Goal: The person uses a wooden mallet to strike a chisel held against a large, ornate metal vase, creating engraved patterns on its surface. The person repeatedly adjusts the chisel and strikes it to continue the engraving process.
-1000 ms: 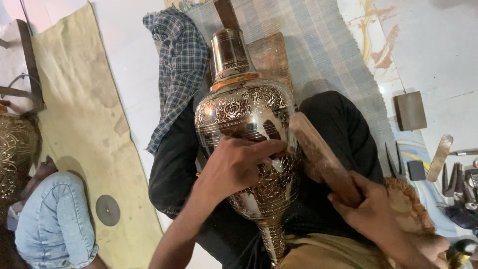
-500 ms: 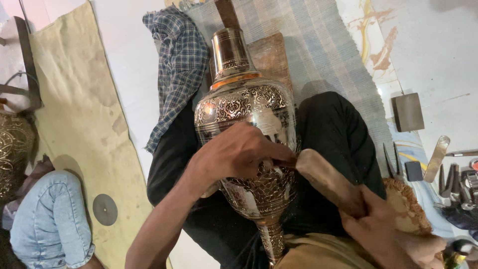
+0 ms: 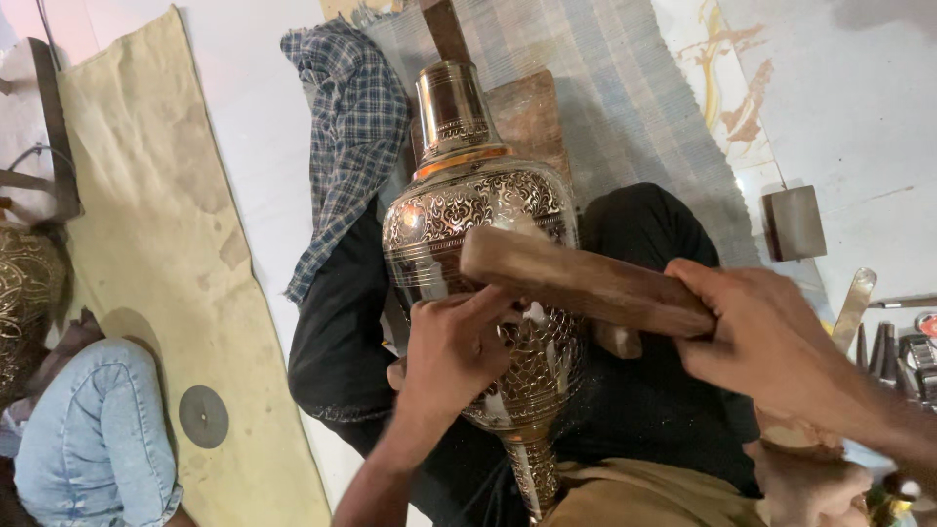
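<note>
Gripping wooden mallet [image 3: 586, 281] in our clenched right hand [image 3: 771, 337], we lay its head on engraved metal vase [image 3: 483, 293]; left hand [image 3: 454, 351] pinches something hidden against it.

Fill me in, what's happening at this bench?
A person has an engraved metal vase lying across their lap. The left hand presses on the vase's belly, fingers tight together as if pinching something small. The right hand grips a wooden block held over the vase. Small metal tools lie at the right.
</note>
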